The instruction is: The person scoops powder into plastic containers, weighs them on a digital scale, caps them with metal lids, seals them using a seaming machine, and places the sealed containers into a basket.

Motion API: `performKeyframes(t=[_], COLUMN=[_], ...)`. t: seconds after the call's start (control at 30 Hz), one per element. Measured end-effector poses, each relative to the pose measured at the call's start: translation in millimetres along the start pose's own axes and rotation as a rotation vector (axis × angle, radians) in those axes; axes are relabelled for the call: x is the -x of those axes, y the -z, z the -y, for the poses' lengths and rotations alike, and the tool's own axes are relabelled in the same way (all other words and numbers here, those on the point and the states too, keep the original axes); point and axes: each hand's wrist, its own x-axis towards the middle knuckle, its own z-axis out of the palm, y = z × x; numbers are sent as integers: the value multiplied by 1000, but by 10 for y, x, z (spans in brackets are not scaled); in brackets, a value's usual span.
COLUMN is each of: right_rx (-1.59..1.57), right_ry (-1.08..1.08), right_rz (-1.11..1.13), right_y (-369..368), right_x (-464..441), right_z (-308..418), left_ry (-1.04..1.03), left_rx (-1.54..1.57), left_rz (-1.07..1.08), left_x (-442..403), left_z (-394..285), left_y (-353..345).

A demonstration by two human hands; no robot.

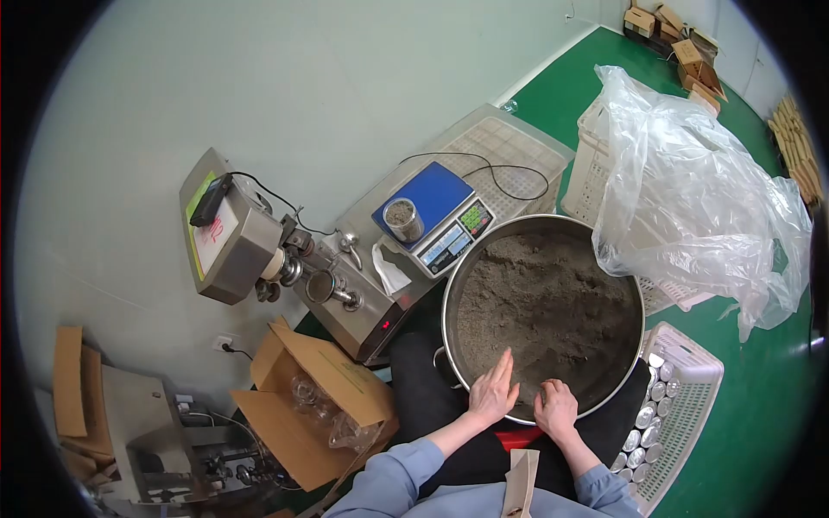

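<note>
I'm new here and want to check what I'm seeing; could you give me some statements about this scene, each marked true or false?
1. A clear jar stands on the scale. True.
2. The large round pan is filled with water. False: it holds loose, grey-brown grainy material.
3. The left hand and right hand both wear gloves. False: both are bare.
4. Silvery round pieces lie in the pale basket. True.
5. The cardboard box beside the metal machine is taped shut. False: it is open, with clear containers inside.
</note>
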Motion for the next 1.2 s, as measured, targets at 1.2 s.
performKeyframes(t=[1.2], right_rx=[335], right_ry=[43], right_rz=[202], right_y=[-20], right_x=[-1108], right_z=[-1587], left_ry=[61], left_rx=[-122], left_rz=[83], left_x=[-36], left_z=[20], left_y=[-126])
